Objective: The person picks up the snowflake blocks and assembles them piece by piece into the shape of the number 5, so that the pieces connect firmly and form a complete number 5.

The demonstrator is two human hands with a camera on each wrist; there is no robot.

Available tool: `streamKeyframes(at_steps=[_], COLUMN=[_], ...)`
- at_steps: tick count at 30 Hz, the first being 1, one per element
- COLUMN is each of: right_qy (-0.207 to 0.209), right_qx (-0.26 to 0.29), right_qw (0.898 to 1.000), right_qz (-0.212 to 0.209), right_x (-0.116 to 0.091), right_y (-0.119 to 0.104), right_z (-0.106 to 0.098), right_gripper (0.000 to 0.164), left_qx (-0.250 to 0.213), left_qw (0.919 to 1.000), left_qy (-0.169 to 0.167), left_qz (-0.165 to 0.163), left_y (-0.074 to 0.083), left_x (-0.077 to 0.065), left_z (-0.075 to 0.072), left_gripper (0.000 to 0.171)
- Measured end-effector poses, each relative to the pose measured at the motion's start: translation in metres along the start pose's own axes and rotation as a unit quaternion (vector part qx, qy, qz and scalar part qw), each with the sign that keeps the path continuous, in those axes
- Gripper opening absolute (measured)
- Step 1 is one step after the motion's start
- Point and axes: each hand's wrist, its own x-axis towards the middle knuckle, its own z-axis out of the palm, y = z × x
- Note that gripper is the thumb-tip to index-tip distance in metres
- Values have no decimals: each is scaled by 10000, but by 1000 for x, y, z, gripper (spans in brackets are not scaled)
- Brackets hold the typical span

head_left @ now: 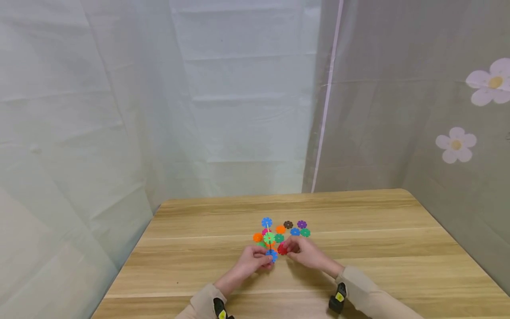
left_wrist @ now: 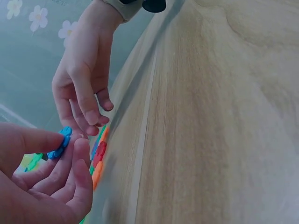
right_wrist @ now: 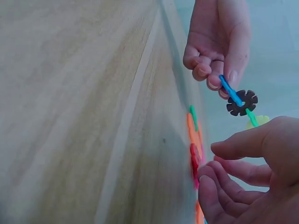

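Observation:
Between thumb and fingers, my left hand (head_left: 255,259) pinches a blue notched plastic disc (head_left: 272,255). It ends a chain of interlocked discs: a black disc (right_wrist: 242,103), a light green disc (head_left: 269,238), a pale yellow one (head_left: 268,229) seen edge-on and another blue disc (head_left: 266,222). My right hand (head_left: 306,252) hovers low over the table, fingers loosely bent, with a gap between thumb and forefinger. Its fingertips are close to a red disc (right_wrist: 195,161) lying on the table; whether they touch it I cannot tell.
Loose discs lie beyond the hands on the wooden table (head_left: 191,248): orange (head_left: 257,237), dark green (head_left: 279,238), brown (head_left: 288,224), purple (head_left: 302,224), blue (head_left: 295,231) and green (head_left: 305,232) ones. Curtains (head_left: 255,102) hang behind the far edge.

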Motion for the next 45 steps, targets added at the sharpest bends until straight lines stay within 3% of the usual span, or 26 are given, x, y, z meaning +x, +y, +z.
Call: streamKeyframes(at_steps=[16, 24, 37, 45], right_qy=[0, 67, 242, 212], right_qx=[-726, -959, -208, -290], right_qw=[9972, 9946, 9995, 9991], right_qz=[164, 387, -16, -213], right_x=[10, 11, 6, 2], right_y=[2, -2, 1, -4], right_z=[7, 10, 10, 7], right_gripper=[24, 23, 11, 11], left_qx=[-98, -73, -47, -57], left_qw=[9997, 9999, 9996, 9997], left_qy=[39, 28, 172, 138], left_qz=[-216, -147, -229, -214], left_y=[-2, -2, -5, -2], left_x=[-2, -3, -1, 0], left_z=[-3, -3, -3, -2], left_gripper=[23, 23, 22, 19])
